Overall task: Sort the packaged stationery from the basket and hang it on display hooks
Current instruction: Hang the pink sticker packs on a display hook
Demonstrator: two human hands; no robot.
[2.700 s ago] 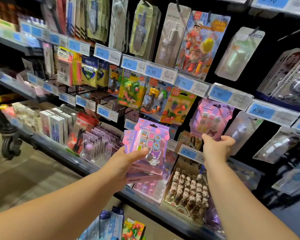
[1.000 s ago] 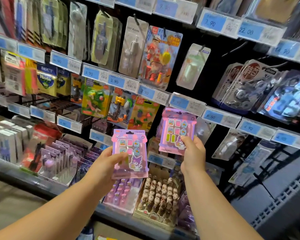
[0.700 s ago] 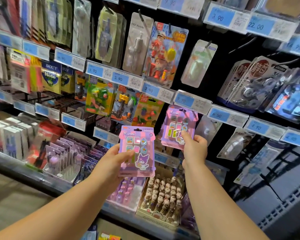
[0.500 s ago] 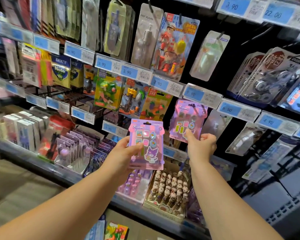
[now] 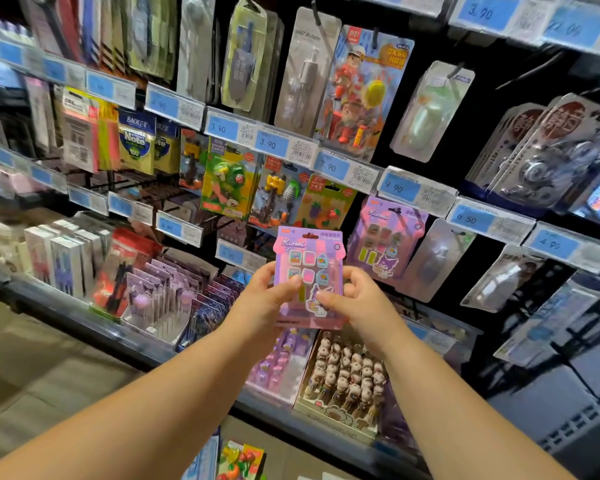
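Over comes the right hand (image 5: 357, 306): it is letting go of the purple pack on the wall and joining the left hand (image 5: 260, 306) on the pink pack (image 5: 309, 268). Both hands are now gripping that pink pack, holding it upright in mid-air in front of the display. Its printed face is turning toward the camera. The left thumb (image 5: 291, 282) is pressing on the front while the left fingers are curling round the near edge. The right thumb (image 5: 326, 297) is pinching the lower front, and the right fingers are wrapping behind the far edge. Along the bottom edge there may be a second card stacked behind it, though the blur is making that hard to call.

Just to the right and a little higher, the purple pack (image 5: 385, 244) is hanging on its hook (image 5: 397, 211), free of both hands, under a blue price tag (image 5: 399, 188). A fruit pack (image 5: 326, 206) is hanging straight above the held one. Below the hands, a tray of little figures (image 5: 343, 375) is sitting on the shelf (image 5: 84, 323).
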